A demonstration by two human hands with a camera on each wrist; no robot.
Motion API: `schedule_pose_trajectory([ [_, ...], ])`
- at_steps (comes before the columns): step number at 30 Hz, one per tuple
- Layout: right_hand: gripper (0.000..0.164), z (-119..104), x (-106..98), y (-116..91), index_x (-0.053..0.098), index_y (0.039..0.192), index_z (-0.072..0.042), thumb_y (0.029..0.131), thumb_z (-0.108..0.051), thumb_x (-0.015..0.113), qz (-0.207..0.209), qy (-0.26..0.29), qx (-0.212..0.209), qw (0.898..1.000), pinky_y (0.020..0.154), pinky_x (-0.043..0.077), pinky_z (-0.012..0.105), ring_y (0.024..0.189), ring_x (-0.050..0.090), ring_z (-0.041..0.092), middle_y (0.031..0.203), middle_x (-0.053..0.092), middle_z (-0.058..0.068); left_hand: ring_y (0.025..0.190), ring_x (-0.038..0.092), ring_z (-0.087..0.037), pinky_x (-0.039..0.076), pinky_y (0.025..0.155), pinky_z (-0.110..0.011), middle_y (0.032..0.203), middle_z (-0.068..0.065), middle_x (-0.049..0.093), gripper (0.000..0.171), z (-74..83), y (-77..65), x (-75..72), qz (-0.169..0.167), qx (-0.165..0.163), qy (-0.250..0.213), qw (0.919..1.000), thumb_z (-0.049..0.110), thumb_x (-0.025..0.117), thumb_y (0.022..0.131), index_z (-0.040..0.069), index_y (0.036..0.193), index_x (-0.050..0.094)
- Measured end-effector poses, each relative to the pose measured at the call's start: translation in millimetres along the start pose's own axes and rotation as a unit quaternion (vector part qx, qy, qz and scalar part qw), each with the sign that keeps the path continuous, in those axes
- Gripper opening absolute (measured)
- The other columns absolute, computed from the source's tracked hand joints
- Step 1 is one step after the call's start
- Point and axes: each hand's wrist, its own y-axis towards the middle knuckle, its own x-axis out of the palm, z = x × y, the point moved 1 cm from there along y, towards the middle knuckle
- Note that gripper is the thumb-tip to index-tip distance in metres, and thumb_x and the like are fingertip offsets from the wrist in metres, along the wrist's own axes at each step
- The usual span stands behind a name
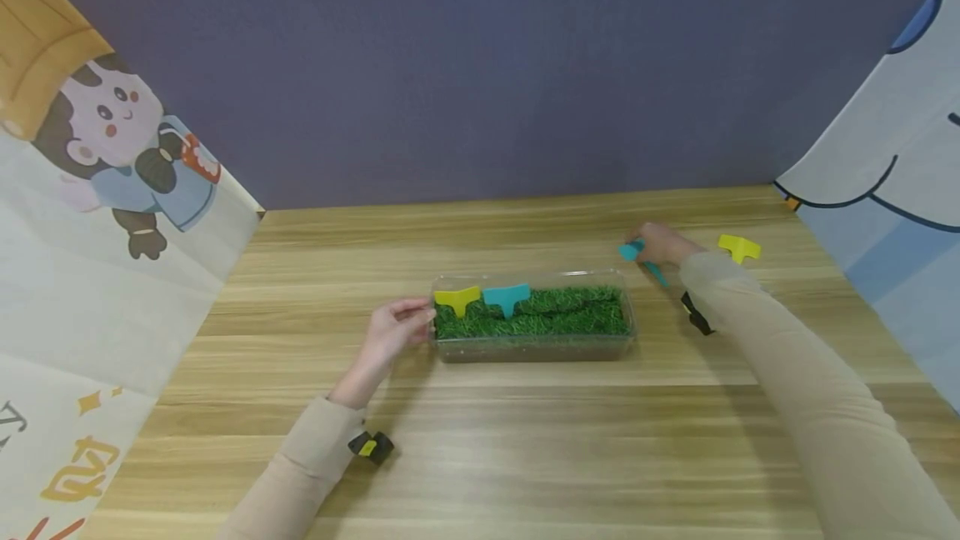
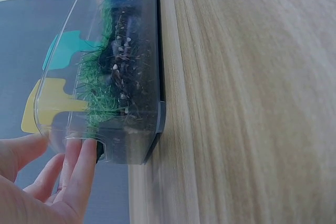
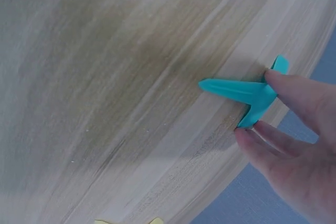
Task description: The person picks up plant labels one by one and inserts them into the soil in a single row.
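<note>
A long clear plastic box (image 1: 534, 350) filled with green grass (image 1: 577, 317) over dark soil stands mid-table. A yellow T-shaped plant label (image 1: 459, 300) and a blue one (image 1: 508, 298) stand upright in the grass toward its left end. My left hand (image 1: 393, 325) rests against that end, fingers extended along the wall and thumb at the rim. Off beyond the box's right end, my right hand (image 1: 662, 245) pinches another blue plant label (image 3: 236, 91) by the two ends of its crossbar. In the right wrist view its pointed stem sticks out away from the palm, close over the wood.
Another yellow plant label (image 1: 739, 247) lies on the wooden table (image 1: 525, 448) right of my right forearm. A dark blue-grey panel (image 1: 487, 73) rises behind the table, with printed cartoon sheets (image 1: 67, 290) at the sides. Black straps (image 1: 371, 446) hang at both wrists.
</note>
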Motion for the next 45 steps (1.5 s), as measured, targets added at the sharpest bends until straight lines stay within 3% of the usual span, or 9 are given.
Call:
schedule_pose_trajectory([
  [9,0.034,-2.4,-2.1,-1.1,0.051,0.109,0.015,0.078,0.002,0.059,0.005,-0.019,0.001,1.0,0.087,0.041,0.055,0.104,0.043,0.048,0.112,0.049,0.035,0.084,0.06,-0.021,0.052,0.081,-0.038,0.109,-0.02,0.058,0.033,0.8,-1.1,0.1,0.0,-0.002,0.002,1.0,0.005,0.06,0.081,-0.004,0.113,0.055],
  [17,0.033,-5.0,-9.7,-1.4,0.05,0.105,0.012,0.077,0.0,0.062,-0.016,-0.014,0.019,1.0,0.08,0.045,0.051,0.097,0.048,0.044,0.105,0.051,0.033,0.082,0.06,-0.018,0.052,0.081,-0.037,0.111,-0.021,0.057,0.034,0.5,-0.6,0.2,-0.005,0.0,0.002,1.0,0.006,0.061,0.081,-0.003,0.114,0.054],
  [27,0.028,-1.3,-21.2,-0.1,0.055,0.087,0.007,0.073,-0.011,0.07,-0.019,-0.039,0.019,0.999,0.065,0.046,0.039,0.079,0.051,0.032,0.088,0.057,0.021,0.084,0.06,-0.02,0.052,0.08,-0.036,0.111,-0.019,0.057,0.034,0.9,-0.1,-0.6,-0.002,-0.001,0.005,1.0,0.007,0.061,0.081,-0.002,0.113,0.055],
  [37,0.027,0.4,-25.7,-2.1,0.055,0.083,0.002,0.071,-0.015,0.072,-0.013,-0.03,0.032,0.999,0.06,0.042,0.034,0.076,0.048,0.029,0.092,0.055,0.022,0.09,0.059,-0.026,0.052,0.08,-0.037,0.111,-0.019,0.057,0.034,0.8,1.0,-0.2,-0.005,-0.005,0.001,1.0,0.006,0.06,0.082,-0.002,0.114,0.054],
  [41,0.025,0.7,-25.2,-1.5,0.055,0.084,0.003,0.072,-0.012,0.071,-0.01,-0.035,0.023,0.999,0.061,0.043,0.036,0.076,0.048,0.029,0.092,0.055,0.023,0.09,0.059,-0.026,0.052,0.08,-0.036,0.111,-0.019,0.057,0.033,0.6,0.9,-0.6,-0.003,-0.007,0.001,1.0,0.006,0.06,0.082,-0.002,0.113,0.055],
  [45,0.015,-0.1,-26.1,-2.3,0.058,0.087,0.008,0.075,0.001,0.064,-0.019,-0.024,0.019,0.999,0.059,0.049,0.035,0.073,0.053,0.028,0.093,0.055,0.026,0.087,0.06,-0.023,0.052,0.08,-0.036,0.111,-0.02,0.057,0.034,0.5,1.2,-0.6,-0.003,-0.006,0.0,1.0,0.006,0.06,0.082,-0.003,0.114,0.054],
])
